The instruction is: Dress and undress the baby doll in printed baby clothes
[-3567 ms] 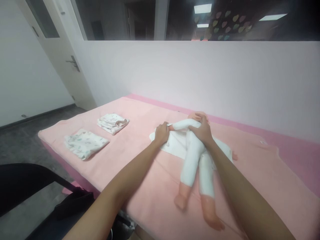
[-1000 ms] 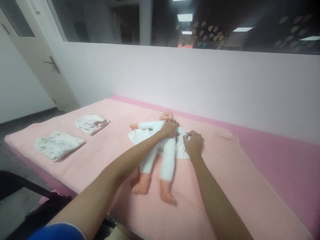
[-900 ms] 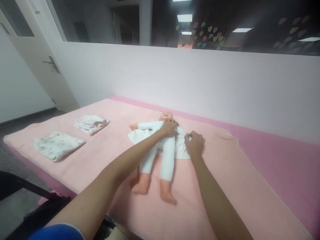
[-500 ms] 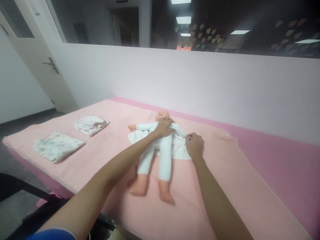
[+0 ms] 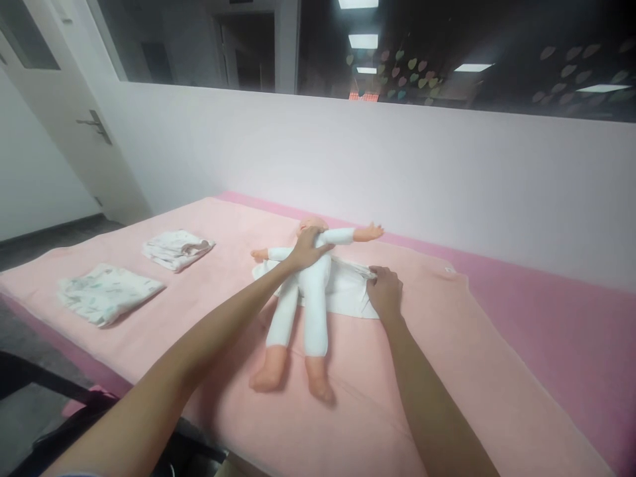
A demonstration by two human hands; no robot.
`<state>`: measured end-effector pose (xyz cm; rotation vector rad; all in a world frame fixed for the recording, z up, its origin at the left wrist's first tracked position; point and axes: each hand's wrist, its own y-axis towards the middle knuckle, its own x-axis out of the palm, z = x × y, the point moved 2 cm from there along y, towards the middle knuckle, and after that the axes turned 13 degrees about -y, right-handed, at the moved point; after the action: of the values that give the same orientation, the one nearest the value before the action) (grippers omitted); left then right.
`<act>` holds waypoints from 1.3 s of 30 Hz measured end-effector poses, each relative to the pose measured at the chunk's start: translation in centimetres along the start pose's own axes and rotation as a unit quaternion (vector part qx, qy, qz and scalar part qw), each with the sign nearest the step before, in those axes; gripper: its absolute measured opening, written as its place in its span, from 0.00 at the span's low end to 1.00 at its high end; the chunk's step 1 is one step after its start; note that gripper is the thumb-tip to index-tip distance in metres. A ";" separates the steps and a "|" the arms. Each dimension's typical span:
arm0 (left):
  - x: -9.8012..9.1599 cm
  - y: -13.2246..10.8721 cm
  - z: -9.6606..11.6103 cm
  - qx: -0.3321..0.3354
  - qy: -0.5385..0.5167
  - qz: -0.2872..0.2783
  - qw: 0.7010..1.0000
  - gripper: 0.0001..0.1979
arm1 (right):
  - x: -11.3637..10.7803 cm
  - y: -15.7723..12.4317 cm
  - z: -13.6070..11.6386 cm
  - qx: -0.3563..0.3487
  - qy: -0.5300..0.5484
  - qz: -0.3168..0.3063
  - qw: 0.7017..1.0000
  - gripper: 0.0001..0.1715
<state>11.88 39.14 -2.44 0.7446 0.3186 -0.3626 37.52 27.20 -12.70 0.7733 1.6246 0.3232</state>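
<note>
A baby doll [image 5: 315, 324] with white cloth limbs and body lies on its back, feet toward me, tipped a little to the left. My left hand [image 5: 309, 250] grips its upper chest near the shoulder, partly covering the head. The doll's arm on the right sticks out, its hand [image 5: 368, 232] off the bed. Under the doll spreads a white cloth garment [image 5: 348, 291], its kind not plain. My right hand [image 5: 386, 291] pinches the garment's right edge, fingers closed.
Two folded white printed cloths, the nearer one [image 5: 109, 291] and the farther one [image 5: 177, 248], lie left on the pink bed cover [image 5: 228, 232]. A white wall [image 5: 348, 159] with a window stands behind. A black frame [image 5: 40, 377] is at lower left.
The doll has tilted and shifted left with my left hand. Its right-side arm has swung up, away from my right hand, which keeps hold of the garment's edge.
</note>
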 end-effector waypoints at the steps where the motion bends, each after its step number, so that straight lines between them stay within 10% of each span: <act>1: -0.1 -0.1 0.0 0.002 -0.005 0.003 1.000 0.20 | 0.0 -0.1 0.0 0.003 0.001 0.002 1.000 0.21; 9: 4.8 -0.1 0.6 0.021 0.100 -0.085 0.991 0.25 | -3.9 1.9 -2.0 0.002 0.244 0.017 0.970 0.35; 13: 5.4 -0.3 1.8 0.015 0.094 -0.091 0.991 0.25 | -8.2 3.9 -2.3 -0.050 0.312 -0.110 0.942 0.31; 19: -0.2 -2.8 1.2 0.035 0.070 -0.037 0.996 0.18 | -11.6 4.5 -0.7 -0.052 0.298 -0.311 0.901 0.32; 25: -7.5 -6.1 -4.3 -0.053 0.269 -0.047 0.961 0.20 | -7.6 2.6 -4.6 -0.008 0.027 -0.241 0.970 0.24; 30: -8.6 -6.1 -5.3 -0.081 0.360 -0.114 0.922 0.21 | -6.5 2.2 -8.0 0.012 -0.076 -0.192 0.978 0.26; 34: -6.6 -4.1 -2.5 -0.087 0.384 -0.150 0.907 0.23 | -9.6 3.8 -5.4 -0.004 -0.104 -0.181 0.978 0.28; 39: -0.6 -1.0 4.1 -0.038 0.338 -0.173 0.924 0.31 | -15.7 4.7 4.5 0.002 -0.135 -0.162 0.978 0.34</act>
<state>11.52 35.66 0.07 0.7199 1.1228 -0.4153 43.69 19.57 1.18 0.5176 1.4630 -0.0194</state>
